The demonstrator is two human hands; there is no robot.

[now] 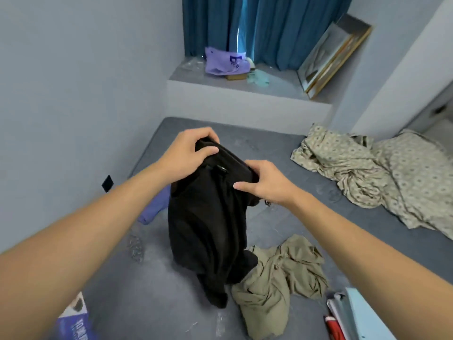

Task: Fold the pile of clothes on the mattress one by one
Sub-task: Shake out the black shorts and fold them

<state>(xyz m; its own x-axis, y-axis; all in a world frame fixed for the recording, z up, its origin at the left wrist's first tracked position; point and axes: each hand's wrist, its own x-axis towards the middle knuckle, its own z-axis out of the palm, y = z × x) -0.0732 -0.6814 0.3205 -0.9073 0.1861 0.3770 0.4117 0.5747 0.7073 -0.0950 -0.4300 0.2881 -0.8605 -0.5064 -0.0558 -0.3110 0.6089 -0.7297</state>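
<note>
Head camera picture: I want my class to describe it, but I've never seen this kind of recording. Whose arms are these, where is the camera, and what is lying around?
No machine here: a person wears the camera on their head, so it looks down at their own arms. The left hand and right hand each grip the top edge of a black garment, lifted so that it hangs down to the grey mattress. On the mattress lie a crumpled khaki garment, a purple garment partly hidden behind the black one, and a patterned sheet.

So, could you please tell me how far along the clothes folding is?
No folded piece shows on the mattress. In hand: left hand and right hand hold up a black garment. Left: the crumpled khaki garment and the purple piece.
</note>
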